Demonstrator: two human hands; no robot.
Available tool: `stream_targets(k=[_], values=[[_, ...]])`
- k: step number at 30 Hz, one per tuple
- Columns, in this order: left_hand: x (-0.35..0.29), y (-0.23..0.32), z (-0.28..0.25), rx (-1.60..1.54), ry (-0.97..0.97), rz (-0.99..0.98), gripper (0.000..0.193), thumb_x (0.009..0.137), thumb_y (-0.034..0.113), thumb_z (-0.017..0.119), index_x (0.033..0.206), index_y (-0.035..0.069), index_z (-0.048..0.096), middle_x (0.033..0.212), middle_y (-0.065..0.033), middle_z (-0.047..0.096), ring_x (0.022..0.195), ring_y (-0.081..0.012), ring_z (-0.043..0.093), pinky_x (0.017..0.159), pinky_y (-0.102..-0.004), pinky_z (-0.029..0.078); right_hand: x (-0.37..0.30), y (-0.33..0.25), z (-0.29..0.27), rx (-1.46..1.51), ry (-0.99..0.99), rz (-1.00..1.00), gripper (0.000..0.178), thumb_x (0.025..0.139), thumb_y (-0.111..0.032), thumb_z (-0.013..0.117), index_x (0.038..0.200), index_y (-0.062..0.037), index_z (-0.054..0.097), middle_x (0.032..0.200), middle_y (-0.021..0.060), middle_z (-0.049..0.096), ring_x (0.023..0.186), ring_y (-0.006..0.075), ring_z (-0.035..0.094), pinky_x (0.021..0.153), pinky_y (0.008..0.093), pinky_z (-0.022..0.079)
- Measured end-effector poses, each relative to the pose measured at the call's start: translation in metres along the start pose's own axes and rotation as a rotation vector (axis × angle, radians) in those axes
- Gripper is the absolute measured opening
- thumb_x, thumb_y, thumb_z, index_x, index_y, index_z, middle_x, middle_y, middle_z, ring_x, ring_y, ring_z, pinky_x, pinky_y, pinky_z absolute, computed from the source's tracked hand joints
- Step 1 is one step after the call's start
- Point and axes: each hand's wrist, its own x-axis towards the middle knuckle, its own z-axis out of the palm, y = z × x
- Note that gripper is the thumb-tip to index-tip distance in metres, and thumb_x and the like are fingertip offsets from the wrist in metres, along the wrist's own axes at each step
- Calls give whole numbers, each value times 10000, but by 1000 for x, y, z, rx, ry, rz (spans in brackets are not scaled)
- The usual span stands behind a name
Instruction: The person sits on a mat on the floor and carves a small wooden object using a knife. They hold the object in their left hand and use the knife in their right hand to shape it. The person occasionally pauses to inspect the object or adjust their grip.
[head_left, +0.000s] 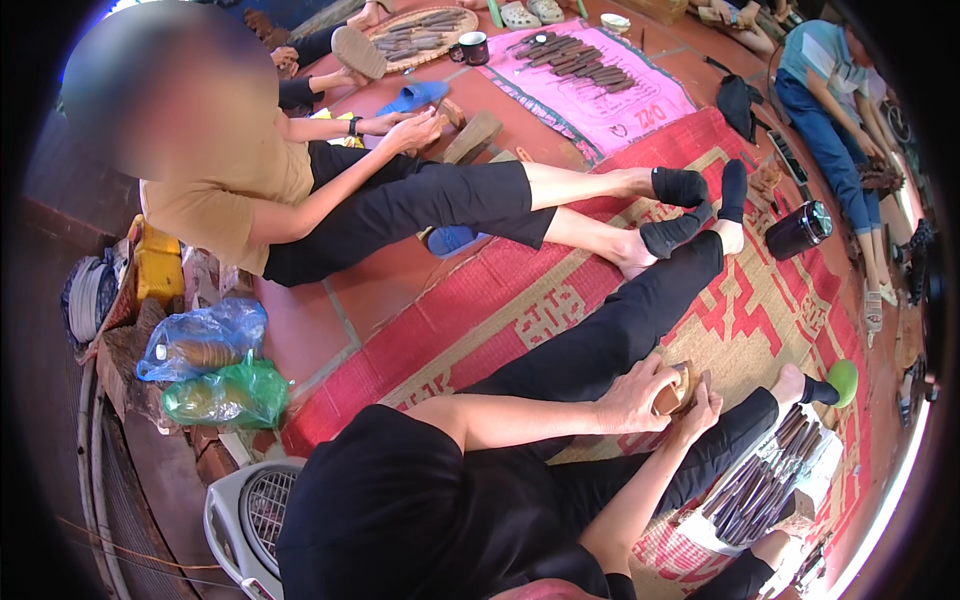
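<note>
My left hand [630,397] is closed around a small tan-brown piece [668,400] with a rounded, hollow-looking side; its exact kind cannot be made out. At the piece's right edge, the bent fingers of my right hand [699,412] press against it; whether they also hold a small tool is hidden. Both hands are above my outstretched, black-trousered legs [600,340]. To the right of my right hand, a bundle of slender dark rods [765,480], possibly tools, lies on a pale sheet.
A red-and-tan woven mat [480,340] lies underneath. Across from me sits a person in a tan shirt [225,190]. A black bottle [799,231] stands at right; plastic bags [228,392] and a grey fan [262,515] are at left. Brown sticks lie on a pink sheet [640,110] beyond.
</note>
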Motion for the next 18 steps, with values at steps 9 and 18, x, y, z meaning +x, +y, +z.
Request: stream_targets(k=[9, 18], values=[[6, 2, 9, 23, -16, 10, 570, 706, 214, 814, 1175, 109, 506, 1149, -158, 456, 1142, -389, 524, 896, -500, 502, 0, -3, 5, -465, 76, -215, 91, 860, 26, 639, 796, 17, 574, 819, 117, 666, 718, 168, 621, 657, 320, 537], [3, 2, 1, 10, -22, 12, 594, 707, 215, 818, 1201, 114, 504, 1151, -156, 462, 1144, -396, 520, 898, -490, 505, 8, 2, -8, -104, -86, -18, 84, 913, -37, 634, 874, 7, 573, 893, 122, 675, 740, 177, 663, 671, 314, 567]])
